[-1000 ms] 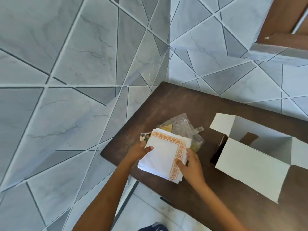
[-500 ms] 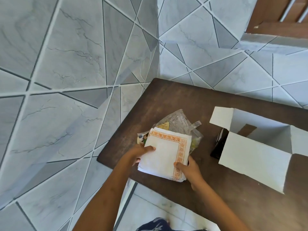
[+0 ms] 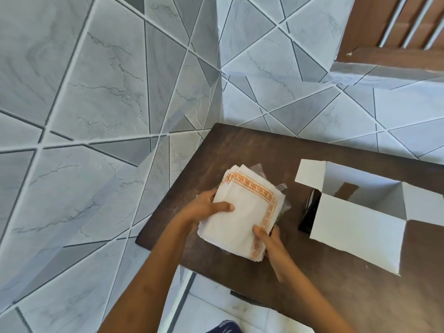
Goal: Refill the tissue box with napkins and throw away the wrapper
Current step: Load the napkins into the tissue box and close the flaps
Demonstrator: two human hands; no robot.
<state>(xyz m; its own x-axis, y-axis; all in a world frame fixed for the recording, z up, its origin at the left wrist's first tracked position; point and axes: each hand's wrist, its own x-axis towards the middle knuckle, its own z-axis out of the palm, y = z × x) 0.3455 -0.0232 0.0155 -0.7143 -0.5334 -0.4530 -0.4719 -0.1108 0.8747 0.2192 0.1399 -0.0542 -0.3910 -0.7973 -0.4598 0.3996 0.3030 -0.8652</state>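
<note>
Now that the white paper napkin stack with an orange border [image 3: 240, 212] has lifted off the clear plastic wrapper [image 3: 283, 200], both grips, left hand [image 3: 205, 210] and right hand [image 3: 272, 243], clamp its edges, seemingly bound for the open white cardboard tissue box [image 3: 355, 227] nearby. The dark brown worktop [image 3: 336, 296] fills a grey-tiled corner [image 3: 219, 75].

Surface: dark brown wooden table [image 3: 240, 150], top scuffed. Well to the right of the right hand [image 3: 274, 243]: white cardboard tissue box [image 3: 355, 227], open, flaps spread. Black object [image 3: 308, 212] against the box's left end, between box and right hand; identity unclear. Clear plastic wrapper [image 3: 283, 200] on the tabletop just beyond that hand, mostly hidden by the napkin stack [image 3: 240, 212] gripped between it and the left hand [image 3: 204, 207].
</note>
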